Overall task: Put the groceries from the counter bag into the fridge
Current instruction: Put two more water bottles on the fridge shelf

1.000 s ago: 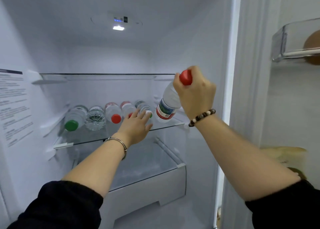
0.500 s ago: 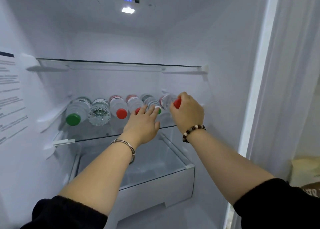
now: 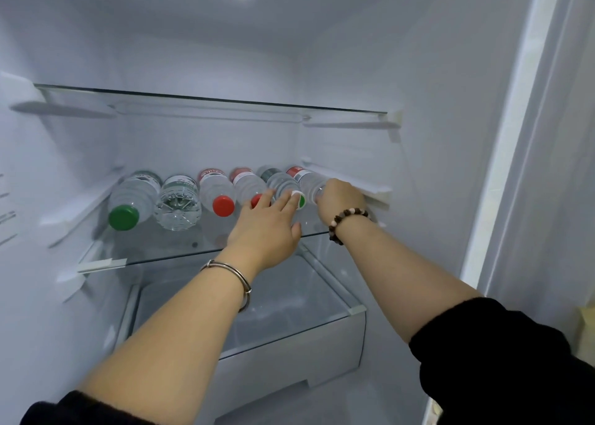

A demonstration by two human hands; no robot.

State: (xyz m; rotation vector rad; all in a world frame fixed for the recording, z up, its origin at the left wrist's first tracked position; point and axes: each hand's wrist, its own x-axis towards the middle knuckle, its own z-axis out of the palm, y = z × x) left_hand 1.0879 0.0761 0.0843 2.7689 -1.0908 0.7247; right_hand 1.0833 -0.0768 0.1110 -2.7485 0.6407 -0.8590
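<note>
My right hand (image 3: 338, 200) is clamped, fingers curled, round the neck end of the water bottle (image 3: 306, 179). This ribbed clear-plastic cylinder with a red label band lies on its side at the 3 o'clock end of a row of six on the smooth glass shelf (image 3: 161, 247) of the fridge (image 3: 354, 70). At 9 o'clock of that hand, my left hand (image 3: 267, 225) lies flat, fingers straight and slightly apart, its tips touching the round green-and-white cap of the neighbouring bottle (image 3: 280, 181); at 6 o'clock below the shelf sits a box-shaped white drawer (image 3: 289, 363).
</note>
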